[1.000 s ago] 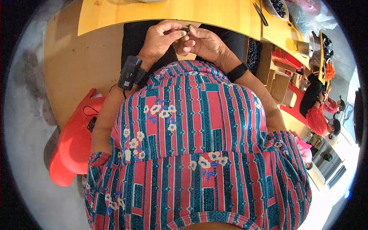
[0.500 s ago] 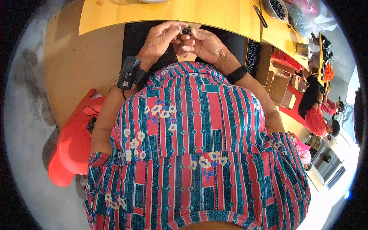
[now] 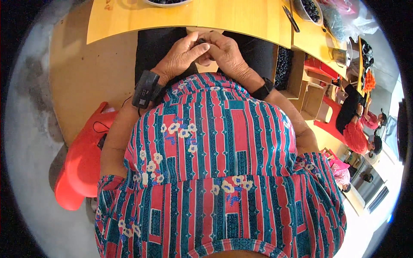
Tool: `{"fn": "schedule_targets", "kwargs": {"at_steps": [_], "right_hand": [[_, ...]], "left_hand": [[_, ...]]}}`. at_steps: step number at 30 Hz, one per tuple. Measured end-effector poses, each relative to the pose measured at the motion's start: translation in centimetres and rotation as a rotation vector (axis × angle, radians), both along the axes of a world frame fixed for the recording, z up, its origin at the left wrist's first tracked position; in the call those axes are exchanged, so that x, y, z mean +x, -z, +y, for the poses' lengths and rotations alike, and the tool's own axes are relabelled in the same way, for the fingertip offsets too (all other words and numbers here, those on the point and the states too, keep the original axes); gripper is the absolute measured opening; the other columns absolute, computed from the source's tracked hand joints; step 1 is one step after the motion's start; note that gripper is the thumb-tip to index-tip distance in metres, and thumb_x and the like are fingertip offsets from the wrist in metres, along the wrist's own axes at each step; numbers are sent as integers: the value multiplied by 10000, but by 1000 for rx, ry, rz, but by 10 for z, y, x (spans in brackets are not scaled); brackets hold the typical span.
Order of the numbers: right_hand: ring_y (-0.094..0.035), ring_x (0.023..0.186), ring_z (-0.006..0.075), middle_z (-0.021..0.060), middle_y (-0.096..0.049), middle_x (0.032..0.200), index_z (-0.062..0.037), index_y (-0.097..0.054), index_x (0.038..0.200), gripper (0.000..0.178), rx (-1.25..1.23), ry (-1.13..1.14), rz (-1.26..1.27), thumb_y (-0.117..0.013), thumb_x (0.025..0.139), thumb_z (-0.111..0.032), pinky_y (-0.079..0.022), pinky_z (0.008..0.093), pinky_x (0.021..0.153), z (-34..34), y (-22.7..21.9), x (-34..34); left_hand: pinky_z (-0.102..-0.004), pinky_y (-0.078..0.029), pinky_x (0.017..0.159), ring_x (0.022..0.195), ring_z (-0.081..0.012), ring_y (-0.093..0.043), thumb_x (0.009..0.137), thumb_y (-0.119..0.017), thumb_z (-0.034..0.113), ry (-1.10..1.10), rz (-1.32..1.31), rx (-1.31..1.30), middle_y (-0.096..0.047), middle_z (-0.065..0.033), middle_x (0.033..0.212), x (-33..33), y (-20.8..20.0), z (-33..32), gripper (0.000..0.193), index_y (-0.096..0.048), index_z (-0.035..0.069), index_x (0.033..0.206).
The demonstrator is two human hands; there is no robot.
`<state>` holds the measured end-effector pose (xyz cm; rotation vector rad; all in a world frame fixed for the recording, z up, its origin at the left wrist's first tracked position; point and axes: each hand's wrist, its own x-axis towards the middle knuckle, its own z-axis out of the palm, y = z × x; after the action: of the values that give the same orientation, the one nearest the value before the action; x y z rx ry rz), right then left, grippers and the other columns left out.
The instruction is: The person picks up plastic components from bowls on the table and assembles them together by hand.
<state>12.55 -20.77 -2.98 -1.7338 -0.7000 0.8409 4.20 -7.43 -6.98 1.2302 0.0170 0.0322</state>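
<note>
Just off the table's near edge, above my lap, my two hands meet. My left hand [image 3: 181, 55] has its thumb and fingers closed around a small black piece [image 3: 201, 41], of which only a bit shows. Pressed against the same piece from the other side is my right hand [image 3: 227, 52], its fingers curled and its thumb meeting the left one. The fingers hide most of the piece, so its exact kind cannot be made out.
A yellow wooden table [image 3: 241, 19] bears a white bowl of black pieces [image 3: 167, 3], a second bowl [image 3: 310, 12] and a slim black tool [image 3: 291, 19]. Black pieces fill a box [image 3: 283, 64] below. A red chair [image 3: 86, 159] stands left; co-workers [image 3: 355, 133] sit right.
Both hands have come closer together and dropped slightly toward my lap. The black piece, plainly visible between the fingertips before, is now mostly covered by the fingers.
</note>
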Motion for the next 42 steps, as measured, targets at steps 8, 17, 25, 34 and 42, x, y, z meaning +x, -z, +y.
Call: {"fn": "schedule_targets", "kwargs": {"at_steps": [8, 17, 25, 34, 42], "right_hand": [[-607, 660, 127, 88, -614, 777, 37, -560, 1028, 224, 55, 67, -35, -467, 863, -83, -514, 243, 607, 1, 8, -5], [-555, 702, 85, 43, -591, 801, 11, -578, 1038, 216, -8, 66, 122, -486, 877, -99, -468, 212, 638, 3, 0, -4], [-514, 657, 69, 13, -562, 755, 3, -585, 1047, 236, -68, 123, 185, -502, 869, -128, -439, 203, 594, 6, 0, -4], [-541, 662, 126, -4, -498, 723, -43, -531, 996, 255, 424, 41, 980, -532, 891, -275, -487, 271, 587, -6, 6, 22], [-467, 635, 86, -10, -526, 752, -22, -545, 1004, 254, 410, 32, 1111, -536, 891, -249, -467, 258, 654, -14, 17, 19]], "left_hand": [[-268, -404, 880, 1021, -147, -494, 936, -447, 234, 2, -7, 114, -532, -93, 1106, -3, -6, 0, 379, -427, -28, 1209], [-264, -482, 754, 831, -129, -576, 911, -485, 176, -158, -45, 158, -585, -94, 960, -1, 0, -5, 311, -468, -28, 1144], [-254, -480, 701, 784, -110, -574, 909, -500, 197, -160, 13, 176, -606, -87, 863, 1, 3, -4, 296, -505, -33, 1094], [-292, -476, 834, 938, -158, -592, 947, -437, 261, -120, 101, -83, -578, -73, 1031, -2, -9, -7, 413, -389, 22, 1280], [-244, -446, 833, 922, -109, -564, 894, -530, 121, -188, 19, -34, -598, -57, 1017, 3, 0, -4, 257, -549, -10, 1114]]}}
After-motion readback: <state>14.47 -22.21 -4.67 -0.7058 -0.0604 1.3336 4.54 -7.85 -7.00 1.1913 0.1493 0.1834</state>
